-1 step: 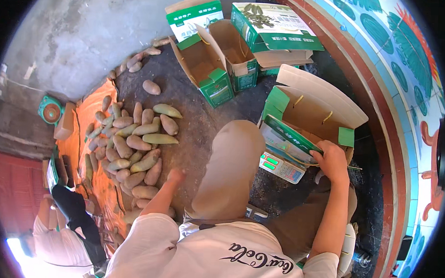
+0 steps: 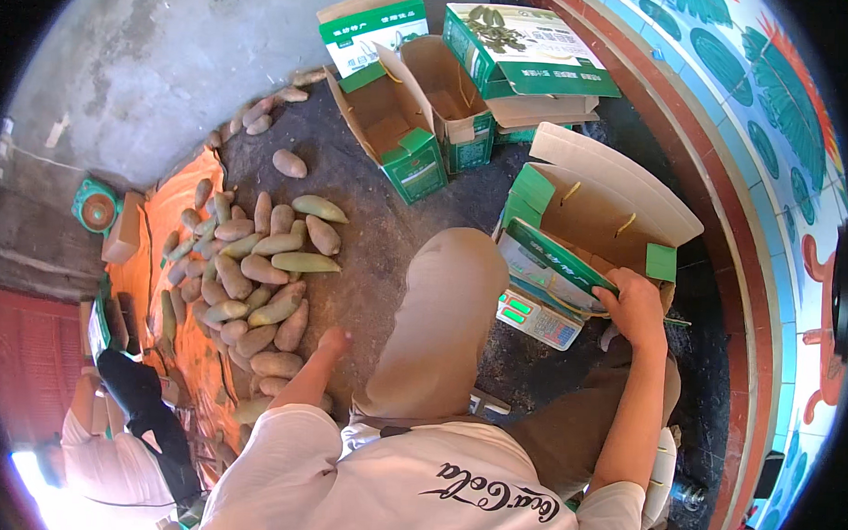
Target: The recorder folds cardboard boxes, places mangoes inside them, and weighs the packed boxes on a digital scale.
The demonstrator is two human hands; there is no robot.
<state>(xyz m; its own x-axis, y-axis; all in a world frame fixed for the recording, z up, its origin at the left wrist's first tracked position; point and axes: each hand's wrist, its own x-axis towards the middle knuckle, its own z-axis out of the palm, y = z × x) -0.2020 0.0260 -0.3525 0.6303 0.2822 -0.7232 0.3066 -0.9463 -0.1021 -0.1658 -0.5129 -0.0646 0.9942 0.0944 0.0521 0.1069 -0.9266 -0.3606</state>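
My right hand [image 2: 634, 306] grips the near edge of an open green-and-white cardboard box [image 2: 584, 219], thumb and fingers over its front panel. The box has brown inner walls, yellow cord loops and raised flaps. It stands over a digital scale [image 2: 538, 319] with lit green displays; I cannot tell whether it rests fully on it. My left hand [image 2: 334, 340] is low beside the right edge of a heap of long root vegetables [image 2: 260, 269], green and brownish, probably radishes. Its fingers are hidden, so its grip does not show.
Two open cartons [image 2: 401, 133] stand ahead, with a printed green-and-white box [image 2: 530, 49] beside them. An orange sheet [image 2: 169, 223] lies under the heap's left side. A tiled wall [image 2: 760, 137] curves along the right. Another person [image 2: 118, 455] sits at lower left.
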